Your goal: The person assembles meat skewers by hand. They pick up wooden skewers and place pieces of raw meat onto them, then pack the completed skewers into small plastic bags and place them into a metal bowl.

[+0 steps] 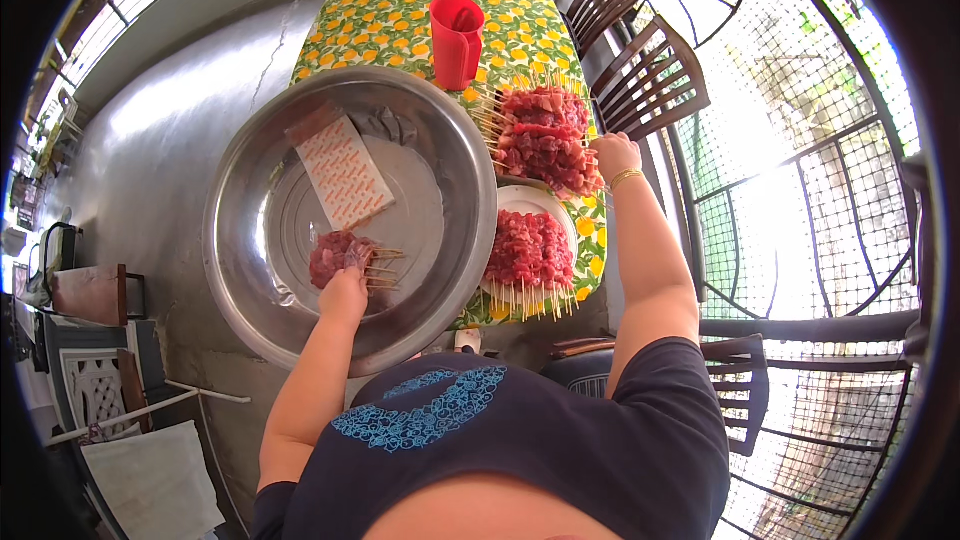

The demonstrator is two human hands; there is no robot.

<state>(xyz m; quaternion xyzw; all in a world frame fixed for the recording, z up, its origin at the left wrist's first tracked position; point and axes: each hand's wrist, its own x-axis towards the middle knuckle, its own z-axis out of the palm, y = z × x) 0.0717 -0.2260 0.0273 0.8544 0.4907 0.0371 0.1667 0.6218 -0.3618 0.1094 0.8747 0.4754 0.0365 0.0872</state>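
Note:
Inside a wide metal basin, a small bunch of raw meat skewers lies low, sticks pointing right. My left hand is closed on this bunch at its near side. On the right, a large pile of raw meat skewers is stacked in rows, its sticks showing at the left. My right hand touches that pile's right edge with fingers curled; what is between them is hidden. Nearer me, more meat skewers cover a white plate, sticks toward me.
A white packet with orange print and clear plastic lie in the basin. A red pitcher stands on the lemon-patterned tablecloth. Dark slatted chairs line the right side by a mesh grille.

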